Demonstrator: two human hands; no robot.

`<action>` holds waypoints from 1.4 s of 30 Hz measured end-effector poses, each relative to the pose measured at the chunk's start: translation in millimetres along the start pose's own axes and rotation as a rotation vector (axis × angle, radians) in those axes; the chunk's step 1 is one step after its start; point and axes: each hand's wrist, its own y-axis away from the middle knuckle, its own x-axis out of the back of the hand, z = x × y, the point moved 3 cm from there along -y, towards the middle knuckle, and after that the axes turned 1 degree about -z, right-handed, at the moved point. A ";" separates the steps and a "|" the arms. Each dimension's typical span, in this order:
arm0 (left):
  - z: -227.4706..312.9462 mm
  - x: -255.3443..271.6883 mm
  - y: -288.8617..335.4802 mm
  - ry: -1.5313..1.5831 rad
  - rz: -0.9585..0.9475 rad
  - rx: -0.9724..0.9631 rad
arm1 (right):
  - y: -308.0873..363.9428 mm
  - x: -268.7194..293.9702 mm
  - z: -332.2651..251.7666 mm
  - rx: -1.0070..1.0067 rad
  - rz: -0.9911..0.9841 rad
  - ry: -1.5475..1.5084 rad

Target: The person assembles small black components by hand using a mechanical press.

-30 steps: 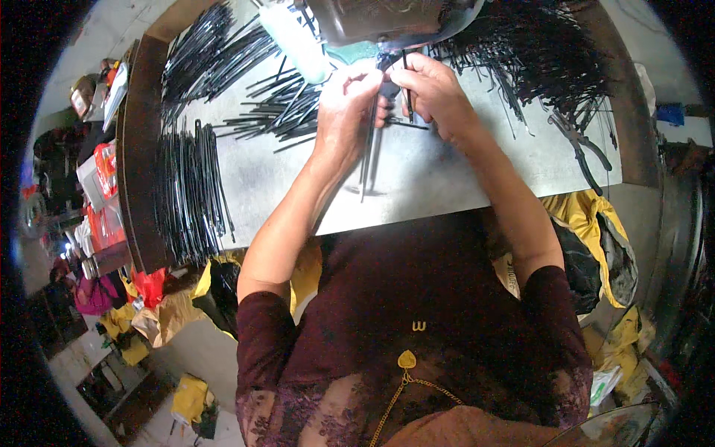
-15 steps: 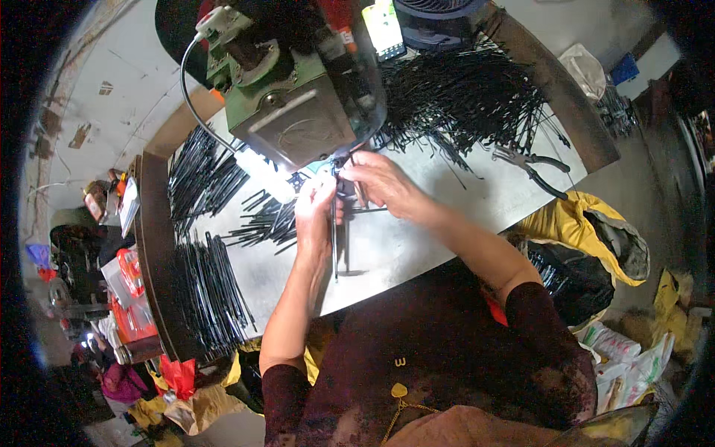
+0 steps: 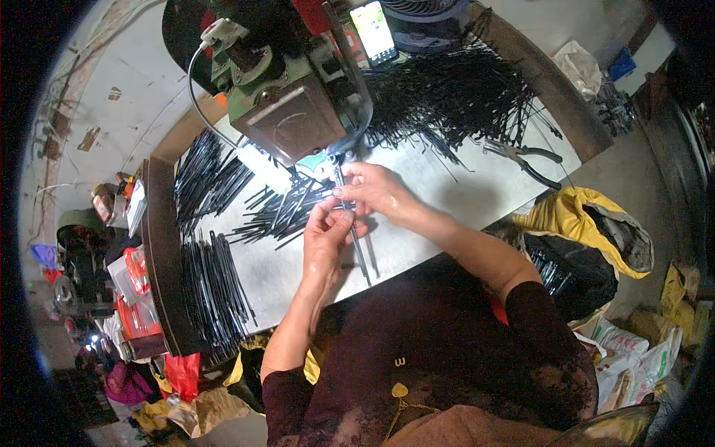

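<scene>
A thin black rod point(image 3: 361, 261) is held just in front of the green machine head point(image 3: 287, 112), its lower end slanting toward the table's front edge. My left hand point(image 3: 326, 242) pinches it around the middle. Higher up, the fingers of my right hand point(image 3: 376, 192) close on its upper part, near the machine's small working point point(image 3: 337, 160). Whether the rod's top touches the machine cannot be told. Beside my left hand lies a small fan of loose black rods point(image 3: 275, 216). A bright white lamp point(image 3: 261, 167) lights the spot.
Black rods lie in a big tangled heap point(image 3: 454, 97) at the back right and in bundles at left point(image 3: 212, 179) and near left point(image 3: 216, 290). Pliers point(image 3: 532, 160) rest on the right. A lit phone point(image 3: 374, 33) and a fan point(image 3: 428, 18) stand behind. A yellow bag point(image 3: 566, 216) hangs nearby.
Both hands have drawn back from the machine toward me, the left one more. The rod has come with them, and its lower end has swung to the right.
</scene>
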 end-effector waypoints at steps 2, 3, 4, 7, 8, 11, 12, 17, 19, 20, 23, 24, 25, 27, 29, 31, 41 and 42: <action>2.3 9.3 3.4 0.091 -0.050 0.079 | 8.8 -1.8 -1.8 0.006 -0.005 -0.073; 0.7 11.5 6.5 0.181 -0.098 0.163 | 13.8 -3.5 -2.4 0.009 -0.011 -0.148; -1.3 12.8 9.1 0.255 -0.094 0.168 | 19.1 -4.7 -5.6 0.035 -0.005 -0.152; -1.7 9.4 16.8 0.262 -0.076 0.157 | 30.1 -8.0 -5.7 0.099 0.032 -0.196; -0.1 6.7 21.4 0.204 -0.080 0.120 | 34.6 -9.2 -6.4 0.094 0.025 -0.198; 4.9 -4.4 27.2 -0.134 -0.068 -0.025 | 43.4 -10.2 -15.8 0.086 0.092 -0.099; 5.9 -4.5 26.8 -0.277 -0.078 -0.089 | 44.5 -10.8 -18.0 0.090 0.093 -0.099; 4.2 -3.2 18.5 -0.554 -0.056 -0.356 | 42.9 -4.1 -23.9 0.058 0.069 -0.108; 8.5 0.0 11.3 -0.717 -0.024 -0.445 | 36.1 4.7 -17.9 0.020 0.030 -0.139; 10.8 1.6 7.1 -0.760 -0.022 -0.455 | 31.5 7.6 -13.8 -0.014 -0.010 -0.168; 19.2 15.4 -11.9 -0.858 0.010 -0.407 | 19.5 17.7 -3.8 0.023 0.026 -0.185; 23.1 23.5 -19.8 -0.863 0.064 -0.361 | 14.0 22.7 -1.6 0.000 0.040 -0.213; 28.9 33.1 -26.0 -0.868 0.122 -0.316 | 7.7 25.8 -0.4 -0.005 0.038 -0.213; 28.8 62.3 -43.7 -0.624 0.177 -0.273 | -5.6 33.8 3.6 -0.010 0.119 -0.370; 34.0 76.6 -56.0 -0.422 0.152 -0.167 | -14.6 37.2 5.1 -0.019 0.117 -0.403; 30.6 77.5 -63.6 -0.303 0.160 -0.189 | -22.5 34.0 3.7 -0.036 0.153 -0.475; 23.1 47.4 -65.7 0.085 0.285 -0.295 | -30.8 33.1 19.3 0.071 0.170 -0.677; 22.5 46.8 -66.4 0.087 0.285 -0.293 | -29.7 31.7 19.5 0.070 0.171 -0.675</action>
